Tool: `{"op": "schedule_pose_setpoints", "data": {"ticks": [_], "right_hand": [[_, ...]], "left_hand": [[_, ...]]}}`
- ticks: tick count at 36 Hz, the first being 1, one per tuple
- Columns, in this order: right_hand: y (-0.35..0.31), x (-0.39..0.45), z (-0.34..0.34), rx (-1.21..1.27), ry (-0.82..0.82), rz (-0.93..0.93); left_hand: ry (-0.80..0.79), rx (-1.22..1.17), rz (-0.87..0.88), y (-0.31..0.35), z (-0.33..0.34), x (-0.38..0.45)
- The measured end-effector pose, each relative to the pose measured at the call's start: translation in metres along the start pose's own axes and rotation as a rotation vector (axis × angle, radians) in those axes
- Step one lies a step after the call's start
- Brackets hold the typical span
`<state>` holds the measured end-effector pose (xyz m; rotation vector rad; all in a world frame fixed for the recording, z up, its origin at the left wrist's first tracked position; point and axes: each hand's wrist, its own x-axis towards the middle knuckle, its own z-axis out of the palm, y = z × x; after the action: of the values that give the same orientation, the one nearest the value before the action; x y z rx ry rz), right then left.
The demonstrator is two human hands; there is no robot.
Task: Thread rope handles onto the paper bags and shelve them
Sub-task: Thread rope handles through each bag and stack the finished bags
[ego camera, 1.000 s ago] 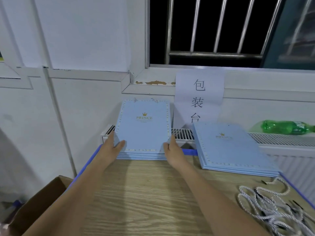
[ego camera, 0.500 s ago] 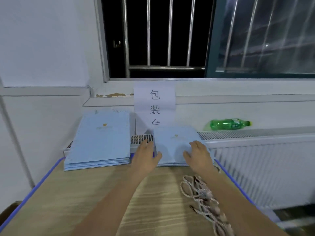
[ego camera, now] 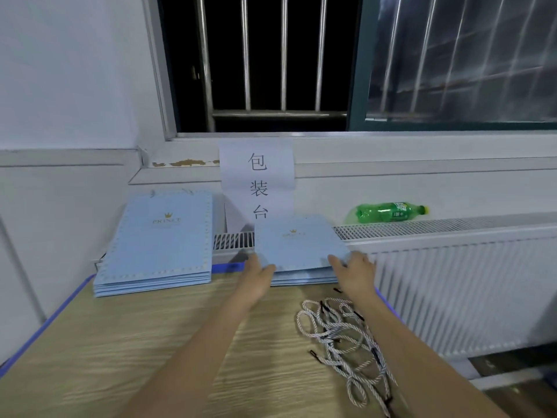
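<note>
Both hands, left hand (ego camera: 258, 277) and right hand (ego camera: 355, 271), grasp the top flat pale-blue paper bag (ego camera: 300, 244) of the right of two stacks, beside one heap of white twisted rope handles (ego camera: 343, 342).

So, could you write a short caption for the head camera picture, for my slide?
Both hands, left hand and right hand, grip the top paper bag of the right stack; rope handles lie nearby.
</note>
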<state>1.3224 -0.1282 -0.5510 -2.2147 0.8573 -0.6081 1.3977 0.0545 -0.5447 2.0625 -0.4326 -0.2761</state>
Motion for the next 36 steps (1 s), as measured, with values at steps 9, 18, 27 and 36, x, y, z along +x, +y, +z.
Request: {"op": "schedule_pose_setpoints", "data": {"ticks": [9, 18, 27, 36], "right_hand": [[-0.035, -0.031, -0.028, 0.561, 0.053, -0.017], [-0.063, -0.058, -0.044, 1.267, 0.001, 0.084], [-0.05, -0.091, -0.032, 1.358, -0.069, 0.185], [-0.044, -0.116, -0.004, 0.943, -0.213, 0.148]], "left_hand": [[0.027, -0.292, 0.03, 0.02, -0.016, -0.016], [0.126, -0.797, 0.001, 0.011, -0.046, -0.055], [0.135, -0.922, 0.037, -0.021, -0.116, -0.112], [0.092, -0.607, 0.106, -0.08, -0.176, -0.158]]}}
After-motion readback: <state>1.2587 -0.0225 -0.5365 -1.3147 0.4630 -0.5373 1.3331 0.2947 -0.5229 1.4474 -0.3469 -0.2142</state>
